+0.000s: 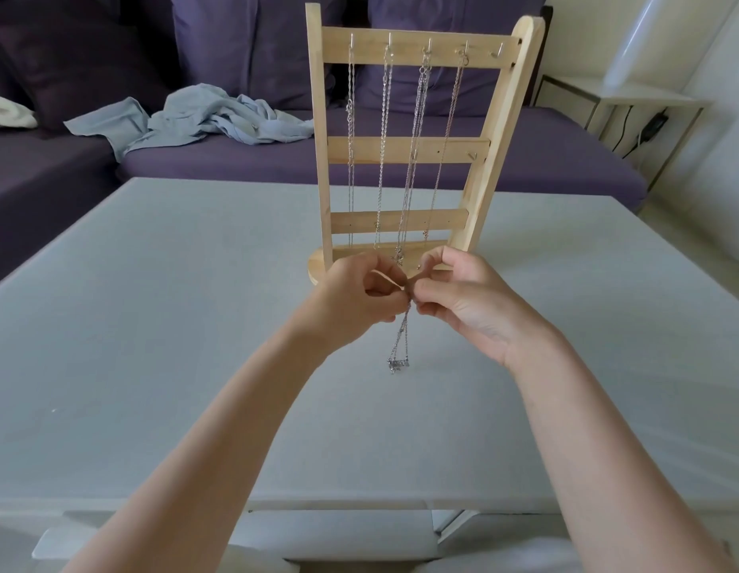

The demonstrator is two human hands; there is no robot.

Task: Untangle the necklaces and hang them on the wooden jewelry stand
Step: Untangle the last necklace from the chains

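Just in front of the wooden jewelry stand (405, 148), a silver necklace (402, 341) is pinched at its upper end between the left hand (359, 295) and the right hand (462, 299), the fingertips of both curled in and brought together almost touching. From that pinch the chain is let hang straight down, its long axis vertical, with a small bunched knot or pendant at the bottom held just above the pale grey surface (152, 324); whether it touches cannot be told.

Four chains (405, 138) are already seen hung from hooks along the top bar, their lower ends reaching the stand's base. One hook (498, 51), at the far right of that bar, is left bare.

The coming move is judged to turn on this: the free hook lies above and beyond the hands, and off to the right, so the right hand is the nearer of the two. The necklace would have to be lifted well clear of the surface and carried up past the lower bars without being caught on the neighbouring chain.

Behind the stand, a crumpled blue-grey cloth (194, 117) is seen lying on a purple sofa (545, 150).
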